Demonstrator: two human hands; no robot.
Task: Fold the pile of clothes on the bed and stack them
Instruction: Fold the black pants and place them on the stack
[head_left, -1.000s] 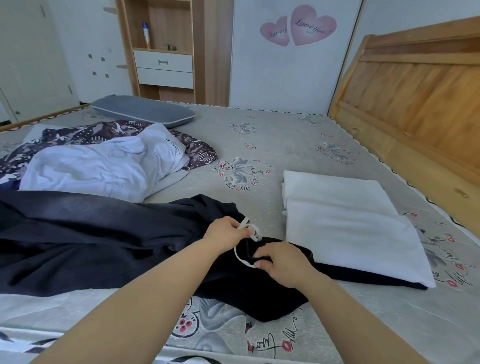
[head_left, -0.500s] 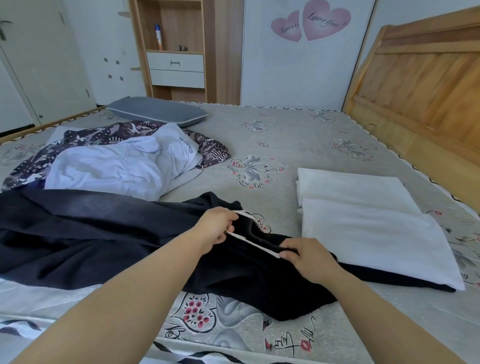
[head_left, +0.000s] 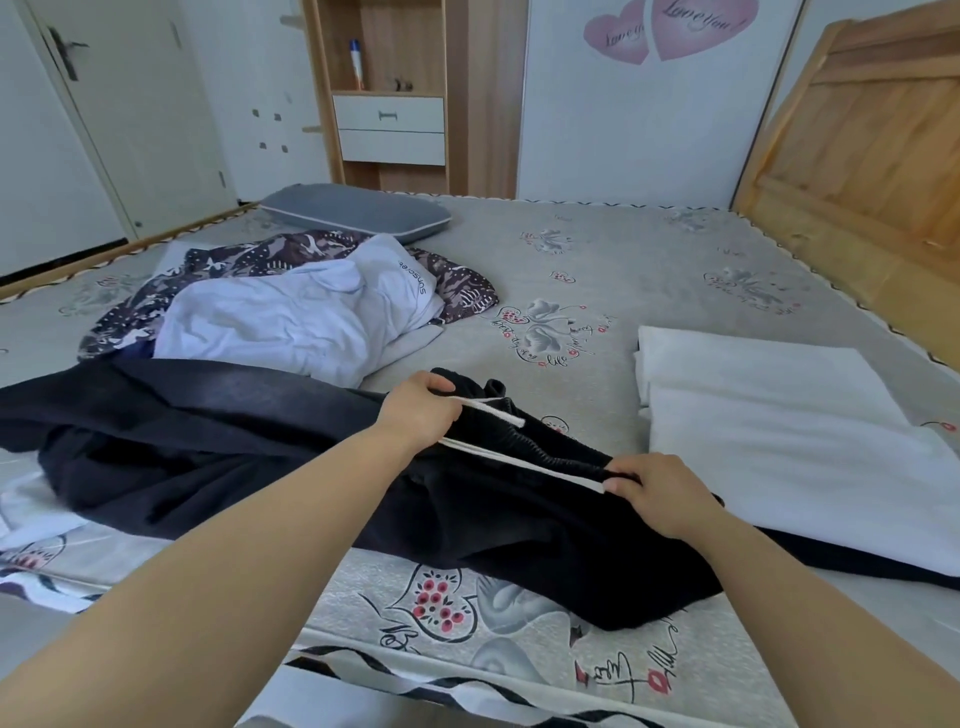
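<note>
- A grey pillow (head_left: 358, 212) lies flat on the mattress at about eleven o'clock, near its far edge.
- A wooden headboard (head_left: 862, 156) stands along the bed's side at two o'clock.
- Two pink heart stickers (head_left: 660, 26) with script lettering overlap on the white wall at one o'clock.
- A wooden shelf unit (head_left: 389, 93) rises at twelve o'clock — two white drawers (head_left: 388, 130) sit below an open niche holding an upright white tube (head_left: 356, 65) with a blue cap.
- A white door (head_left: 130, 104) with a dark lever handle stands at ten o'clock.

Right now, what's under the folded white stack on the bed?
A dark garment runs beneath the white stack's near edge. How far it reaches underneath is covered.
</note>
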